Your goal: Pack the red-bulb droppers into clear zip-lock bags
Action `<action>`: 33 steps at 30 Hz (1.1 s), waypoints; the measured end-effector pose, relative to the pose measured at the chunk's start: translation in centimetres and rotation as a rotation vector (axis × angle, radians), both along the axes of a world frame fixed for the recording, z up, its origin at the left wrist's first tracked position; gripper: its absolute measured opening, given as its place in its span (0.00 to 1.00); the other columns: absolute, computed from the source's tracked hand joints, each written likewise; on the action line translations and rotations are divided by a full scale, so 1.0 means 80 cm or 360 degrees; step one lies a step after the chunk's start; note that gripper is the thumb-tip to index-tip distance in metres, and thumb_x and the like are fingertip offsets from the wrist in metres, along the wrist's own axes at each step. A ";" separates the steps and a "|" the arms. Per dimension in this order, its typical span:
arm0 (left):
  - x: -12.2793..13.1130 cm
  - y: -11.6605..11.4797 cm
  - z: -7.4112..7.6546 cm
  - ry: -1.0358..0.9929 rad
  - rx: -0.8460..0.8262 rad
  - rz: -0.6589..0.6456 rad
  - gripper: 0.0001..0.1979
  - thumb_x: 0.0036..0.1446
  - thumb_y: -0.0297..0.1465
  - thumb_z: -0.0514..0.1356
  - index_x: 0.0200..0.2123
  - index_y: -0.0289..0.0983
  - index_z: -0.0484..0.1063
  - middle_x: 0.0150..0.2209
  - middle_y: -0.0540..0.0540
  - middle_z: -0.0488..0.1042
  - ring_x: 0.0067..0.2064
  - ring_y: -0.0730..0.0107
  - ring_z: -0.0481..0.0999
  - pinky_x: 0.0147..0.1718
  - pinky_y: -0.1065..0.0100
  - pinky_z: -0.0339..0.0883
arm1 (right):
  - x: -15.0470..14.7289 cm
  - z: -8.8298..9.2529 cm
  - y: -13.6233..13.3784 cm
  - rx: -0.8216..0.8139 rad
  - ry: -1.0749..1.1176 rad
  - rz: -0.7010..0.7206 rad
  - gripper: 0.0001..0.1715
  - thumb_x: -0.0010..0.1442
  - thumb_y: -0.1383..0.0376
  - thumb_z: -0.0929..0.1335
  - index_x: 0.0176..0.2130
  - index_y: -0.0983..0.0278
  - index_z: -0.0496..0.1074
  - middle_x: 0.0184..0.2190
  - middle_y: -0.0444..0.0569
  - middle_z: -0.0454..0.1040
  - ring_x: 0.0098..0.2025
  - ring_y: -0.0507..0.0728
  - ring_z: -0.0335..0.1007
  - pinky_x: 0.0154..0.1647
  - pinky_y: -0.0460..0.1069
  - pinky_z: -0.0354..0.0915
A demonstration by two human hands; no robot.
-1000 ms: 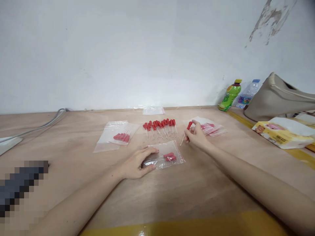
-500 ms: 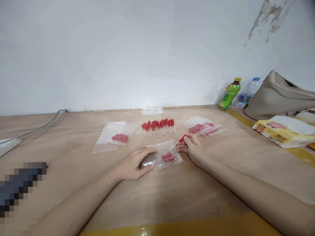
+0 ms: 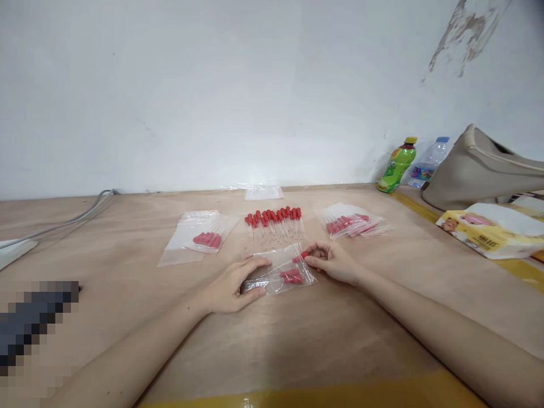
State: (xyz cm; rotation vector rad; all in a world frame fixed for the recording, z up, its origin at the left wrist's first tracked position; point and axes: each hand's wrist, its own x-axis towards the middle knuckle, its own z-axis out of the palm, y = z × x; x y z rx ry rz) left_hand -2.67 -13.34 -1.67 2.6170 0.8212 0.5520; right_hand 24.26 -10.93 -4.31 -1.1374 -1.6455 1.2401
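A clear zip bag [image 3: 276, 285] lies flat on the table, with red-bulbed droppers [image 3: 291, 276] inside it. My left hand [image 3: 232, 285] rests over the bag's left end, thumb and fingers spread apart along its edges. At the bag's right end, my right hand [image 3: 331, 262] pinches the red bulb of another dropper [image 3: 301, 256], whose thin stem points left into the bag. Just beyond the bag is a row of loose droppers [image 3: 274, 215] with red bulbs and thin clear stems.
Filled bags [image 3: 355, 221] are piled at right. More bags [image 3: 187, 238] lie at left, one with red bulbs showing. Against the wall are a flat bag [image 3: 264, 193], a green bottle [image 3: 397, 165] and a clear bottle [image 3: 429, 161]. A beige bag [image 3: 463, 170] and yellow tissue pack [image 3: 480, 229] sit far right.
My right hand has moved left and slightly down, sliding the dropper further into the bag, so its bulb now lies at the bag's right end. My left hand has stayed in place.
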 end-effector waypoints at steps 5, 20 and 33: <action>0.000 0.001 -0.002 -0.0001 0.0010 -0.0002 0.24 0.56 0.34 0.54 0.55 0.38 0.55 0.52 0.41 0.64 0.53 0.59 0.63 0.51 0.56 0.58 | 0.000 -0.005 0.005 0.0414 -0.0293 0.0101 0.12 0.50 0.59 0.67 0.31 0.64 0.74 0.29 0.45 0.68 0.27 0.49 0.61 0.29 0.46 0.60; 0.000 0.005 -0.011 -0.0024 0.0037 -0.0046 0.22 0.56 0.33 0.55 0.55 0.38 0.60 0.55 0.41 0.63 0.57 0.60 0.60 0.56 0.54 0.52 | -0.001 0.036 0.069 0.0326 -0.0927 -0.0637 0.15 0.49 0.64 0.66 0.38 0.68 0.68 0.29 0.50 0.72 0.32 0.54 0.67 0.33 0.47 0.61; 0.001 0.002 -0.007 0.0026 0.0055 -0.0047 0.22 0.57 0.33 0.54 0.55 0.37 0.60 0.55 0.41 0.63 0.57 0.61 0.61 0.56 0.54 0.52 | -0.029 0.046 0.135 0.0363 -0.1078 -0.0705 0.37 0.48 0.73 0.63 0.57 0.70 0.50 0.35 0.58 0.71 0.39 0.62 0.69 0.38 0.51 0.63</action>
